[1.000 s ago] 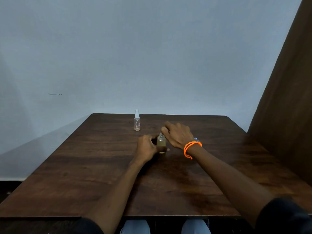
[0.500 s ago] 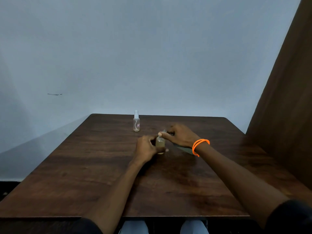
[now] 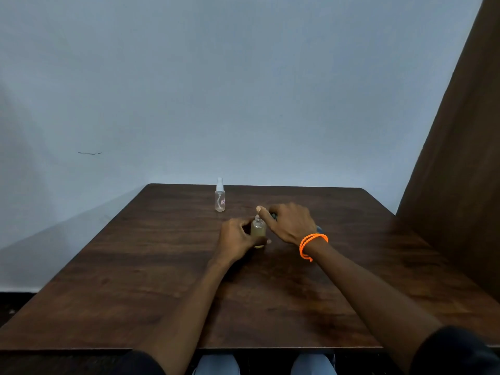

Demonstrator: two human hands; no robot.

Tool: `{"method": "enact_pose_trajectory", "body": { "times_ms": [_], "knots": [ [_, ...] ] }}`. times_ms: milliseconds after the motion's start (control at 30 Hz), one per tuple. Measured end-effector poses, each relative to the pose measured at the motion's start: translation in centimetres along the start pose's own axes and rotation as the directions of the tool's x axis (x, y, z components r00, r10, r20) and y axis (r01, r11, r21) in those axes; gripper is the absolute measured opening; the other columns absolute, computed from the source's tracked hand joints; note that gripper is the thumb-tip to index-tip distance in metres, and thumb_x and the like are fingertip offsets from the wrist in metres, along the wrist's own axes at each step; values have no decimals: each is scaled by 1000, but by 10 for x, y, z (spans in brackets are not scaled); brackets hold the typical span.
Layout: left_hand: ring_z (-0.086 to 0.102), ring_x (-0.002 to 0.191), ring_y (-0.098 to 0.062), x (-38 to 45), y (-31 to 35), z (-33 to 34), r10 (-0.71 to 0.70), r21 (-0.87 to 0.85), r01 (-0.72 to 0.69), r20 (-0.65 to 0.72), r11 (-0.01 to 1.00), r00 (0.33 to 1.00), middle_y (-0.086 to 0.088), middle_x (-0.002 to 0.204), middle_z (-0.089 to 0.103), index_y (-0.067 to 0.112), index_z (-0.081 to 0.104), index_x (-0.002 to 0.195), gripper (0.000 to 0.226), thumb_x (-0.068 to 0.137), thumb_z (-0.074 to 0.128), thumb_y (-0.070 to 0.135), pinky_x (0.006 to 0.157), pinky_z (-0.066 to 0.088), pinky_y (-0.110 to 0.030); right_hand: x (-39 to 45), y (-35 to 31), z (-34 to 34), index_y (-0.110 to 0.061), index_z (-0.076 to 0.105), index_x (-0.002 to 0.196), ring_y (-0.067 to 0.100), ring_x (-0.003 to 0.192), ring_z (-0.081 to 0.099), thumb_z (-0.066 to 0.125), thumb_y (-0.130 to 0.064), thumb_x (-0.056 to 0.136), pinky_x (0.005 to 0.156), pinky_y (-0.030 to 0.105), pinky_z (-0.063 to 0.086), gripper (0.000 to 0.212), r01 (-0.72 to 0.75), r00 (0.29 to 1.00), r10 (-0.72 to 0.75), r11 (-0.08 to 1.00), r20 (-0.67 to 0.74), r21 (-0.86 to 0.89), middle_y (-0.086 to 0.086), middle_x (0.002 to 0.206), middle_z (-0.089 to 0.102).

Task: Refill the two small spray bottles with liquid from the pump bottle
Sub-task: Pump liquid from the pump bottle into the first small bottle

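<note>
I see my left hand (image 3: 236,239) curled around the small bottle (image 3: 258,230) that stands upright on the table (image 3: 151,272), thumb and fingers wrapped about its lower body, the forearm reaching in from the near edge. My right hand (image 3: 290,221) comes in from the right with the wrist raised and the palm down; its fingers are bent round something dark that is mostly hidden beneath them, and the thumb tip sits just above the bottle's open neck. What it grips I cannot make out (only a dark sliver shows under the knuckles and a bluish bit near the wrist). An orange bracelet (image 3: 312,243) circles that wrist.

Against half a second ago, the right hand has lifted a little and its thumb now stands higher over the neck, while the grey-green shape that lay under the wrist is almost wholly covered. The left hand has kept its hold.

The held bottle is clear, uncapped, filled most of the way with a cloudy yellowish liquid, and stands about midway between the table's left and right edges, towards the far edge. The second spray bottle (image 3: 220,196), capped and clear, stands upright nearer the far edge, apart from both hands.
</note>
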State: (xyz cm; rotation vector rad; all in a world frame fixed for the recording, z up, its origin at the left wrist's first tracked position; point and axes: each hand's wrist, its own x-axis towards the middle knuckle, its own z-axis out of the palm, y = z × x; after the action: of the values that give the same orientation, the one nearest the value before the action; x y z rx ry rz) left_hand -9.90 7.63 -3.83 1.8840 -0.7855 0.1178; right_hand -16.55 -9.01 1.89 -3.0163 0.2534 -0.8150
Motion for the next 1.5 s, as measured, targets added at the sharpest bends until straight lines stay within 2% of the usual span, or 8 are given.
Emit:
{"method": "enact_pose_trajectory", "body": {
  "times_ms": [233,367,633,900,1067,1267,1333,1500],
  "knots": [
    [74,73,-3,1,-1,0,0,11,0,-5,1000,1000,14,78,79,30,85,107,50,60,101,39,63,56,-28,2,-6,4,-25,76,91,32,87,69,30,-62,102,66,35,37,60,-19,999,18,999,-29,-43,4,83,75],
    [63,60,7,1,0,0,1,5,-1,-14,1000,1000,17,68,74,26,86,104,47,61,103,34,56,43,-14,3,-5,1,-24,75,90,31,89,69,30,-66,103,70,37,42,63,-18,1000,18,1000,5,-13,3,84,74],
    [78,80,-3,0,-1,1,4,3,-4,0,1000,1000,15,85,82,31,85,110,54,60,101,40,70,63,-33,1,-7,1,-24,75,89,32,84,68,32,-57,102,65,35,40,56,-22,999,22,1000,-32,-17,5,79,73],
    [76,79,1,-1,1,0,4,4,-4,-15,1000,1000,15,84,81,27,85,114,57,61,103,33,66,55,-18,0,-5,1,-25,74,84,29,84,68,24,-75,98,72,37,48,73,-39,999,39,999,-4,-7,1,78,73],
    [76,78,-3,0,0,2,-10,8,10,4,1000,1000,16,83,81,28,85,111,55,60,102,38,68,60,-29,1,-6,-1,-24,76,91,32,86,69,31,-60,102,67,37,44,59,-38,999,38,999,-18,-18,5,80,73],
    [77,78,-9,2,-3,2,-26,-2,26,4,1000,1000,12,83,81,28,84,114,59,60,102,41,65,59,-31,2,-6,0,-26,75,94,30,89,68,26,-66,102,70,36,39,64,-30,999,31,999,20,-31,3,86,75],
    [76,76,-4,2,-3,1,-23,0,23,6,1000,1000,12,85,81,27,83,117,61,61,102,40,63,54,-25,2,-6,-1,-25,75,91,31,89,68,27,-66,102,69,36,40,65,-34,999,34,999,33,-13,4,85,74],
    [79,81,-16,2,-3,2,-28,-8,28,10,1000,1000,12,84,82,29,85,111,56,59,102,39,69,62,-38,0,-9,0,-20,71,81,36,81,66,31,-57,101,62,36,36,57,-40,999,40,999,-27,-7,7,74,70]
  ]
}}
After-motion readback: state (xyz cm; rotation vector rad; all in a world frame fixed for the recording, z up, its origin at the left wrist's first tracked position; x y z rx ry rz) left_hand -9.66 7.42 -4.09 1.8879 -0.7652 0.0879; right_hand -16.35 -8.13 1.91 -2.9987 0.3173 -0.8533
